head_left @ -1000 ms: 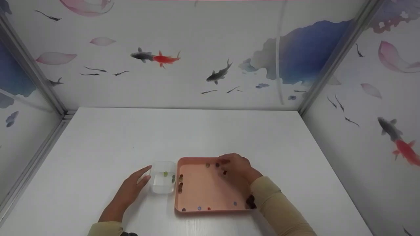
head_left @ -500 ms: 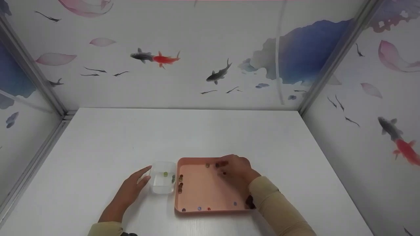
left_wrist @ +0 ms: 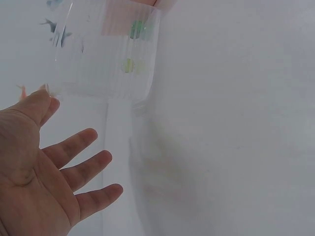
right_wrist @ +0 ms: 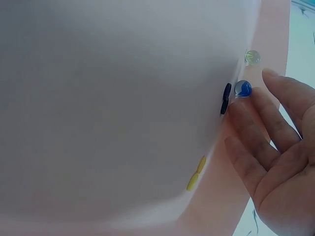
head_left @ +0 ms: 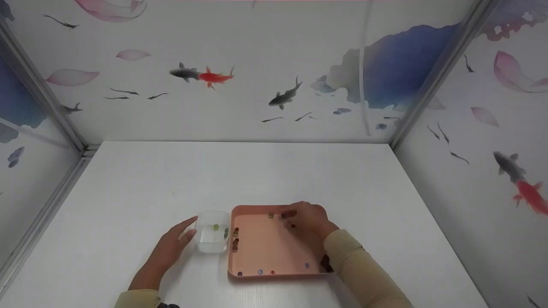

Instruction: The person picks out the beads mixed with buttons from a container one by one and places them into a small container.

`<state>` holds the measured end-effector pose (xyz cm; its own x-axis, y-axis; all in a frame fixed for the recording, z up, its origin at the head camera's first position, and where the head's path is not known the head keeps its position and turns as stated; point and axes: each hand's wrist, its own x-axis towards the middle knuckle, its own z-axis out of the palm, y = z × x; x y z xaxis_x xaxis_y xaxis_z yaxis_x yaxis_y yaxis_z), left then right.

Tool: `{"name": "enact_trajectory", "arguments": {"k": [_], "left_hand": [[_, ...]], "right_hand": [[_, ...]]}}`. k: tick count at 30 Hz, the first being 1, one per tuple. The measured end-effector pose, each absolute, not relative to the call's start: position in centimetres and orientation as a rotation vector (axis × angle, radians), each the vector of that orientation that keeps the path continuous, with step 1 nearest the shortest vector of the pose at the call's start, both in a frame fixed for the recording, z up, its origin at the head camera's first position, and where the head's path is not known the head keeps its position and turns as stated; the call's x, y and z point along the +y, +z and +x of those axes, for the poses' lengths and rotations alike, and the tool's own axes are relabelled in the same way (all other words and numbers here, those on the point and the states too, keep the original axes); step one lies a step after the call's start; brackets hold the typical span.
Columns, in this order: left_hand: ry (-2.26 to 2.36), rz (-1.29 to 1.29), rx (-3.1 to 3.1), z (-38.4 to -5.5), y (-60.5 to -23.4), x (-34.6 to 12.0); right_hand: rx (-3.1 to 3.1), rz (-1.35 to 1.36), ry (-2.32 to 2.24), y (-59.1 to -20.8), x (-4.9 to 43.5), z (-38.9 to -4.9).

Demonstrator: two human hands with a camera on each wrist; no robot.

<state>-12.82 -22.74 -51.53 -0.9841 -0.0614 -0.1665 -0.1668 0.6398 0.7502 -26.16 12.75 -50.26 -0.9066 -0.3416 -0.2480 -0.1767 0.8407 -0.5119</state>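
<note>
My right hand (head_left: 306,216) is over the far right corner of the pink tray (head_left: 274,246), fingers loosely bent. In the right wrist view, its index fingertip is right at a clear marble with a blue swirl (right_wrist: 243,88), and the thumb stands apart from it. A pale greenish marble (right_wrist: 252,57) lies just beyond. My left hand (head_left: 171,244) has its fingers extended, thumb and index fingertips at the left side of a clear plastic box (head_left: 207,247). Inside the box are a yellow-green marble (head_left: 216,227) and a green marble (left_wrist: 137,29).
The box stands against the tray's left side. Several marbles lie along the tray's left wall, and a blue marble (head_left: 260,272) and a red marble (head_left: 272,272) lie along its front wall. A pale blue marble (head_left: 306,265) is at the front right. Printed walls enclose the white table (head_left: 239,171).
My right hand and sleeve have shifted very slightly left inside the tray. The left hand, the box and the visible marbles stay where they were.
</note>
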Motion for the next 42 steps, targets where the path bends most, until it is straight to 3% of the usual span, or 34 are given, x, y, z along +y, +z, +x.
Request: {"name": "enact_trajectory", "arguments": {"k": [14, 21, 29, 42], "left_hand": [[1.261, -0.196, 2.742, -12.9, -51.6, -22.7], [1.287, -0.176, 2.725, -12.7, -51.4, -22.8], [1.282, -0.192, 2.732, -12.6, -51.4, -22.7], [1.301, -0.195, 2.730, -12.6, -51.4, -22.6]], "right_hand": [[2.802, -0.485, -0.499, -50.3, 12.3, -25.9], [2.741, -0.519, -0.654, -50.5, 12.3, -25.8], [2.831, -0.451, -0.501, -50.4, 11.9, -25.3], [2.944, -0.608, -0.292, -50.6, 12.0, -25.1]]}}
